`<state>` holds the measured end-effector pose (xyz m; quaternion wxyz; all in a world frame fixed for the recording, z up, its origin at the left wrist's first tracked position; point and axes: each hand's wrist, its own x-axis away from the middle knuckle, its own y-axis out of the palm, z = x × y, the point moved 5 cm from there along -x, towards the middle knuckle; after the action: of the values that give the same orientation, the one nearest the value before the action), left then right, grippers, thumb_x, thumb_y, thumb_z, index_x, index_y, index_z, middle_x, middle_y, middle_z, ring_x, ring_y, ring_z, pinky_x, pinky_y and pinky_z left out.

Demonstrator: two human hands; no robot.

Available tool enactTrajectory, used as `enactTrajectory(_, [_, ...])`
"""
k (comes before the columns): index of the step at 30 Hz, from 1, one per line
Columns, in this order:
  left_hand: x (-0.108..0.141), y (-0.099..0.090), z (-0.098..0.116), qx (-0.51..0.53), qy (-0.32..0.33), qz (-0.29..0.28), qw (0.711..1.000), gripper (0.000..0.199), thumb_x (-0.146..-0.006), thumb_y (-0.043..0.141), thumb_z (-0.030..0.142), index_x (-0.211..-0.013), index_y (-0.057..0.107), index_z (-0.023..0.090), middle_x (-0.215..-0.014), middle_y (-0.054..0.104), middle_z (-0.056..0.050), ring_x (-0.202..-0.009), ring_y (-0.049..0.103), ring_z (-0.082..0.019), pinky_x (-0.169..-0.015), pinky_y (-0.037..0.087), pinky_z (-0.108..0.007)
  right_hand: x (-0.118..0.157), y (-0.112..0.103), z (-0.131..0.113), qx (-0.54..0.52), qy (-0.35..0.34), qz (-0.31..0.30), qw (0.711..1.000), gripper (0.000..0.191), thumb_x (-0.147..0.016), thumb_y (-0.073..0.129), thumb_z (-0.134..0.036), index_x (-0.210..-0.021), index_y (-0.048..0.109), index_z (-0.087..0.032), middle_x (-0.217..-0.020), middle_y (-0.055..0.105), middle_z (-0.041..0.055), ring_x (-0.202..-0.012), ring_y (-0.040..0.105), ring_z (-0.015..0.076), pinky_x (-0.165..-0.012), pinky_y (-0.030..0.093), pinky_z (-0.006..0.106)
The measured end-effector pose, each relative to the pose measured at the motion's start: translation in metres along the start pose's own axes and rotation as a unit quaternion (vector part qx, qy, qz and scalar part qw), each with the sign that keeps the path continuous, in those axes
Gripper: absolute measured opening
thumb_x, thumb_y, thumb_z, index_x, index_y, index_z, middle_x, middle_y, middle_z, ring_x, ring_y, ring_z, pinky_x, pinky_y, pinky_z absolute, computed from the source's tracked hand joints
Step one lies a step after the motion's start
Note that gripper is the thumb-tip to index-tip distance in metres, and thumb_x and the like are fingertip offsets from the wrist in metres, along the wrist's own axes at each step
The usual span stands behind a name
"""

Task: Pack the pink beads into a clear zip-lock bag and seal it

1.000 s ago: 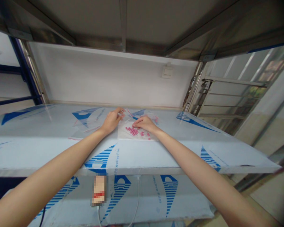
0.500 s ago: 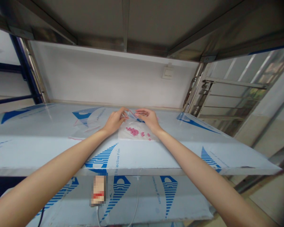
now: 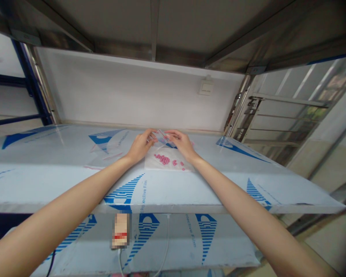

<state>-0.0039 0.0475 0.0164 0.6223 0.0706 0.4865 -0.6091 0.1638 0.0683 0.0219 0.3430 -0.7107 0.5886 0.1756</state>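
Here we go: two bare hands up at the far side of the film-covered shelf (image 3: 207, 188), and both are working one clear plastic zip bag (image 3: 165, 159)! The left hand (image 3: 140, 146) comes in from the left, thumb and fingers pinched narrow on the bag's top edge, and the right hand (image 3: 181, 144) mirrors it, its slim fingers (image 3: 173, 133) closed on the same thin, glossy edge. The bag lies flat and soft on the shelf, mid-width and nearer the back edge, its top lifted between the hands. Inside, look at those pink beads (image 3: 162, 159), small, round and shiny: a tight cluster of roughly twenty, plus about five loose ones (image 3: 178, 165) off to the right, too small for an exact count! Just left of the left hand, more flat clear plastic (image 3: 106, 152) with red-edged strips lies on the film, and its outline is hard to pick out. The blue-printed film has a smooth, shiny surface. Down on the lower shelf, one pixelated oblong (image 3: 121, 231) sits with a single white cable (image 3: 167, 242) curving from it. Up on the white wall behind, one small wall switch (image 3: 206, 87).
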Motion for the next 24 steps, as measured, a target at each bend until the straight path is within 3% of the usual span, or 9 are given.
enactTrajectory(8, [0.001, -0.002, 0.003, -0.029, 0.015, 0.011, 0.999, 0.030, -0.084, 0.051, 0.025, -0.113, 0.053, 0.020, -0.094, 0.068, -0.004, -0.086, 0.063, -0.018, -0.074, 0.047, -0.029, 0.002, 0.001, -0.004, 0.070, -0.004, -0.019, 0.997, 0.030, -0.075, 0.068, -0.030, -0.103, 0.065, -0.018, -0.087, 0.072, 0.0045, -0.081, 0.064, 0.0162, -0.079, 0.044, 0.029])
enactTrajectory(11, [0.002, -0.001, 0.005, -0.088, 0.028, 0.003, 0.996, 0.030, -0.089, 0.047, 0.027, -0.118, 0.050, 0.020, -0.098, 0.068, -0.006, -0.093, 0.062, -0.020, -0.083, 0.045, -0.034, 0.002, 0.003, -0.005, 0.067, -0.007, -0.022, 0.998, 0.029, -0.075, 0.067, -0.028, -0.101, 0.066, -0.018, -0.084, 0.072, 0.0040, -0.078, 0.064, 0.0160, -0.077, 0.044, 0.029])
enactTrajectory(17, [0.009, -0.001, 0.033, -0.315, 0.109, 0.062, 0.941, 0.048, -0.088, 0.050, 0.040, -0.129, 0.044, 0.014, -0.121, 0.059, -0.014, -0.113, 0.050, -0.029, -0.102, 0.028, -0.050, 0.001, 0.000, -0.010, 0.070, -0.022, 0.016, 0.997, 0.029, -0.074, 0.067, -0.026, -0.102, 0.065, -0.019, -0.084, 0.071, 0.0034, -0.073, 0.062, 0.0148, -0.074, 0.045, 0.028])
enactTrajectory(20, [0.010, 0.002, 0.046, -0.350, 0.147, 0.086, 0.921, 0.060, -0.085, 0.052, 0.051, -0.130, 0.044, 0.013, -0.123, 0.057, -0.015, -0.116, 0.047, -0.031, -0.109, 0.016, -0.053, 0.001, -0.001, -0.015, 0.050, -0.022, 0.037, 0.998, 0.031, -0.075, 0.066, -0.028, -0.105, 0.064, -0.019, -0.085, 0.070, 0.0031, -0.067, 0.059, 0.0132, -0.071, 0.046, 0.027])
enactTrajectory(24, [0.009, 0.003, 0.047, -0.359, 0.154, 0.106, 0.914, 0.068, -0.084, 0.051, 0.055, -0.135, 0.041, 0.011, -0.124, 0.057, -0.016, -0.118, 0.046, -0.032, -0.112, 0.009, -0.056, 0.003, 0.005, -0.019, 0.003, -0.011, 0.027, 1.000, 0.035, -0.073, 0.066, -0.028, -0.107, 0.062, -0.019, -0.082, 0.068, 0.0028, -0.067, 0.059, 0.0131, -0.068, 0.047, 0.026])
